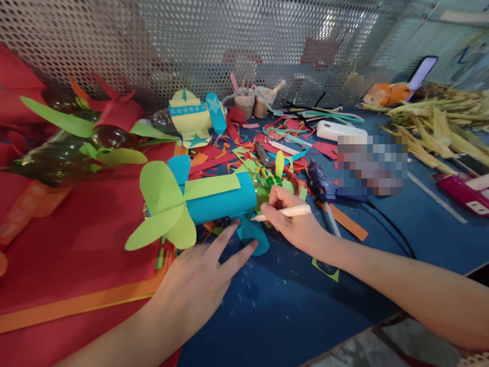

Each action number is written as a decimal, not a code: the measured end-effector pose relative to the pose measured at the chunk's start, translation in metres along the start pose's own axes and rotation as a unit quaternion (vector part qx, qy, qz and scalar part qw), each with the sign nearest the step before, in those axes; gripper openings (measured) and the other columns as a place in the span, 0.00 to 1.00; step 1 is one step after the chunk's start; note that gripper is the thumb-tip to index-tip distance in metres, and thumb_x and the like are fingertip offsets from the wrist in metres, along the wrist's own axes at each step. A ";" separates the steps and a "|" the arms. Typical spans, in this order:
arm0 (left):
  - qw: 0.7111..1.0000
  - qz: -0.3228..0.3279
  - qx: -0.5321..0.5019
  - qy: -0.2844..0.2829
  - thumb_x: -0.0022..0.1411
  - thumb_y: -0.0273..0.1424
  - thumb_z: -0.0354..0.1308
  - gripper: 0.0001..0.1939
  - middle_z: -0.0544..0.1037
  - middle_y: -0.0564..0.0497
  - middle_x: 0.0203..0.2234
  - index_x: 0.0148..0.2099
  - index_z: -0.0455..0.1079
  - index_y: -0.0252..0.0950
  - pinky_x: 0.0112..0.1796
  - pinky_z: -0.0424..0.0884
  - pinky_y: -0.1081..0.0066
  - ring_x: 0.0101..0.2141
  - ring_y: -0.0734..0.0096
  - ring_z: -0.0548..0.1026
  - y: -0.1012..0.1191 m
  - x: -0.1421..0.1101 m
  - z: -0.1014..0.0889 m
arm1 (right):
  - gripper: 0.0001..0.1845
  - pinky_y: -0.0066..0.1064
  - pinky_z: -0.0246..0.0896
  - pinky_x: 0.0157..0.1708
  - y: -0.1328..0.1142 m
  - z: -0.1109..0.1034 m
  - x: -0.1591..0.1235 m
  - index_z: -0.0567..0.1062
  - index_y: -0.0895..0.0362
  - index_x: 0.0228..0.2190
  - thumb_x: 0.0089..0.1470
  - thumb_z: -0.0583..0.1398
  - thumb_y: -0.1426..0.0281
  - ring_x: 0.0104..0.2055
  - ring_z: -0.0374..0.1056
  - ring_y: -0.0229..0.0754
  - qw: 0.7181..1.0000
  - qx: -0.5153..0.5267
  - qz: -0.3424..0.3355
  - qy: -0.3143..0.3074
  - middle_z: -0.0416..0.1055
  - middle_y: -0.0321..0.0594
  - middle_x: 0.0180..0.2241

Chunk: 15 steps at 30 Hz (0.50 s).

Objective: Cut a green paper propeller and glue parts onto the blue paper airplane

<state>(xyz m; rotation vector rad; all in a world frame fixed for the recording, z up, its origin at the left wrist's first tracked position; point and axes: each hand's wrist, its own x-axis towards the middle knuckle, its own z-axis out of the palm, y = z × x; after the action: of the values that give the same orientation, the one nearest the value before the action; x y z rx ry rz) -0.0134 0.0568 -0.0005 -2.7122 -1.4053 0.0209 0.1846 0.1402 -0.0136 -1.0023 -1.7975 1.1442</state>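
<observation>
A paper-and-bottle plane point(214, 201) lies on the blue table point(290, 300), its body wrapped in blue paper with light green tail fins and a green propeller. My left hand point(202, 278) rests beside it with fingers spread, fingertips touching the blue wing under the body. My right hand point(292, 219) is closed around a pale stick-like tool point(284, 212), its tip pointing at the plane's body near the bottle neck.
Red and orange paper sheets point(76, 255) cover the left. Another yellow-and-blue bottle plane point(194, 120) and a red-and-green one point(87, 137) lie behind. Paper scraps, a blue glue gun point(324, 186) with cable, corn husks point(439, 127) and a perforated metal wall point(229, 41) surround them.
</observation>
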 end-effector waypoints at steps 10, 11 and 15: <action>1.000 0.007 -0.003 0.005 0.54 0.18 0.47 0.32 0.67 0.38 0.56 0.59 0.61 0.48 0.29 0.76 0.60 0.31 0.59 0.78 -0.001 0.001 -0.001 | 0.13 0.26 0.49 0.21 -0.002 0.001 0.000 0.57 0.54 0.23 0.56 0.55 0.70 0.20 0.52 0.31 1.000 -0.002 0.005 -0.003 0.55 0.27 0.20; 1.000 0.007 -0.002 0.006 0.54 0.18 0.47 0.32 0.67 0.37 0.56 0.59 0.62 0.48 0.29 0.76 0.60 0.31 0.59 0.78 -0.001 0.001 -0.001 | 0.13 0.26 0.49 0.21 -0.002 0.001 0.000 0.57 0.54 0.23 0.56 0.55 0.70 0.20 0.52 0.31 1.000 -0.003 0.004 -0.004 0.55 0.27 0.20; 1.000 0.008 0.001 0.009 0.54 0.19 0.48 0.32 0.67 0.37 0.55 0.59 0.62 0.48 0.29 0.76 0.60 0.30 0.60 0.78 -0.001 0.000 0.000 | 0.13 0.26 0.49 0.20 -0.001 0.001 0.000 0.57 0.54 0.23 0.56 0.55 0.70 0.20 0.52 0.31 1.000 0.005 0.004 -0.007 0.55 0.27 0.20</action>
<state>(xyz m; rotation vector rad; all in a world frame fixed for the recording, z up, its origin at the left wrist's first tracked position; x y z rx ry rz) -0.0139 0.0571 -0.0005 -2.7152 -1.3785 -0.0022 0.1833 0.1400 -0.0131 -0.9996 -1.7989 1.1669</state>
